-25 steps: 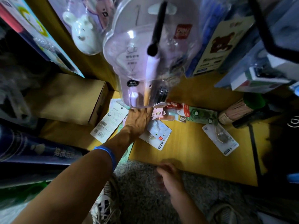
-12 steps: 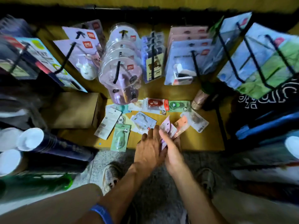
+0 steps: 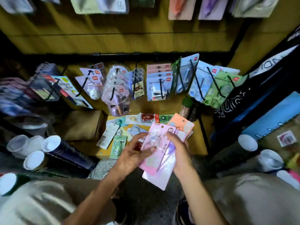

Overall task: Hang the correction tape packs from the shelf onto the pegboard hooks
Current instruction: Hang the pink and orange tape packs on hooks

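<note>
Plainly, the risk here lies in how many packs are held at once. The left hand (image 3: 134, 155) curls around the near-left edge of a fanned stack of correction tape packs (image 3: 159, 153), thumb across the top card, while the right hand (image 3: 179, 149) clamps the stack's right edge from behind, fingers closed on it. Both hands are shut on the same bundle, so peeling one pack free could let the lower ones slide out and drop to the floor below. The cards overlap unevenly, and their hang holes at the far ends may not line up, so threading more than one at a time onto a hook would likely snag.

The packs are flat pink and lilac cards with a clear bubble over a small pale figure; the top one carries a round label near its far corner. They look light, stiff and slippery.

Left to right beyond them, more loose packs (image 3: 116, 140) lie scattered on the shelf (image 3: 197, 143), and the black hooks (image 3: 197, 83) farther off are crowded with hanging goods, so a free hook may be hard to reach cleanly.
</note>
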Demonstrator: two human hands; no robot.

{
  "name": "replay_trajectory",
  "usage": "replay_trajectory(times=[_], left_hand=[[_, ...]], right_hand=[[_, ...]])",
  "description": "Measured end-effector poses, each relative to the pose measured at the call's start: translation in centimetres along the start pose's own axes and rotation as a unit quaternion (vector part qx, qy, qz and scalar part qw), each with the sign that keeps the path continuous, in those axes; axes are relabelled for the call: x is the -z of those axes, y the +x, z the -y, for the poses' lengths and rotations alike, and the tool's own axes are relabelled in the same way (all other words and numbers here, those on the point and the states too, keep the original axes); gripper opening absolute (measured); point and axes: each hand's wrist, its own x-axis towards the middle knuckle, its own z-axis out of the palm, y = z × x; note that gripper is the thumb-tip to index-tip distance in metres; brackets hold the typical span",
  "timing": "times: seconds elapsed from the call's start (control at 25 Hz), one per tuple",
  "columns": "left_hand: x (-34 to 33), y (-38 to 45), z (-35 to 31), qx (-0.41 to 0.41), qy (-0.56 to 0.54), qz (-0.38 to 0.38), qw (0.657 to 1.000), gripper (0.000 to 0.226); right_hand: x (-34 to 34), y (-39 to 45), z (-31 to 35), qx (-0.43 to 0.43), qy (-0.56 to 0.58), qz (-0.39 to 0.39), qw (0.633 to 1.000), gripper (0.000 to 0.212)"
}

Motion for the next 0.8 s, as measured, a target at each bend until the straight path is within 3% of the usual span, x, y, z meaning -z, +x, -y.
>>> replay_trajectory(times=[0.12, 0.24, 0.36, 0.48, 0.6, 0.72, 0.8], left_hand=[[-1.3, -1.3, -2.6, 0.097, -0.214, 0.024, 0.972, 0.055], [-2.9, -2.2, -4.5, 0.085, -0.268, 0.026, 0.959, 0.049], [-3.2, -2.3, -6.0, 0.056, -0.285, -0.006, 0.957, 0.052], [-3.3, -2.9, -6.7, 0.052, -0.281, 0.033, 0.958, 0.050], [-3.2, -3.7, -6.7, 0.043, -0.249, 0.089, 0.963, 0.069], [-2.8, -3.8, -6.7, 0.021, -0.221, 0.045, 0.974, 0.073], [-2.3, -3.9, -7.0, 0.019, -0.229, 0.005, 0.973, 0.064]], right_hand=[[-1.4, -0.8, 2.4, 0.034, -0.015, -0.014, 0.999, 0.069], [-3.0, -1.1, 5.1, 0.033, -0.009, -0.009, 0.999, 0.063], [-3.5, -2.1, 6.8, -0.014, 0.111, 0.076, 0.991, 0.047], [-3.7, -2.1, 7.0, 0.078, 0.090, 0.001, 0.993, 0.044], [-4.7, -2.8, 7.8, 0.161, 0.050, -0.090, 0.982, 0.040], [-5.1, -3.5, 8.0, 0.162, 0.077, -0.105, 0.978, 0.034], [-5.4, -3.6, 8.4, 0.160, 0.091, -0.113, 0.976, 0.038]])
